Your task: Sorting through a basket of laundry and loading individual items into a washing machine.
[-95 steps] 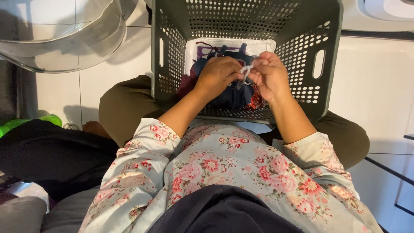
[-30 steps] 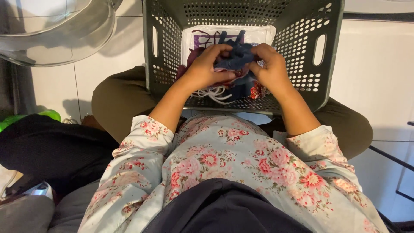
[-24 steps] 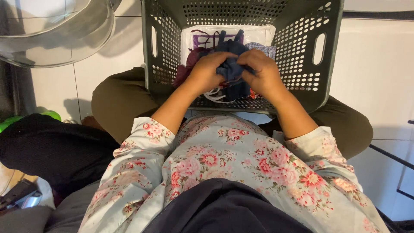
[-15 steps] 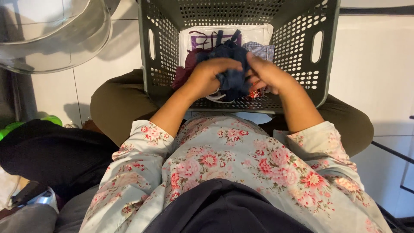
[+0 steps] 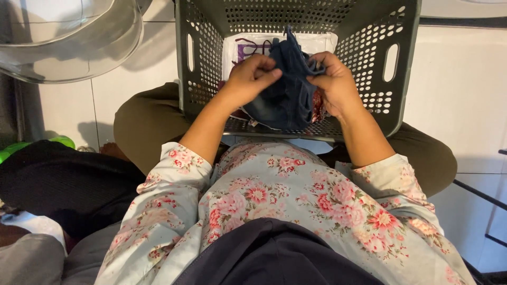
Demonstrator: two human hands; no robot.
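Note:
I sit on the floor with a grey perforated laundry basket (image 5: 206, 58) between my knees. A small dark blue garment (image 5: 282, 92) hangs lifted just above the basket's contents. My left hand (image 5: 252, 78) grips its left edge and my right hand (image 5: 331, 82) pinches its right edge and a thin strap. Under it lie a white piece with a purple print (image 5: 248, 47) and some red cloth (image 5: 318, 105), mostly hidden.
A clear curved round door or lid (image 5: 68, 39) sits at the upper left over white floor tiles. A black cloth pile (image 5: 63, 182) lies at my left, with something green (image 5: 16, 150) behind it. Dark thin rails (image 5: 483, 195) run at the right.
Both hands have raised the dark blue garment out of the pile and spread it between them. The view has shifted slightly.

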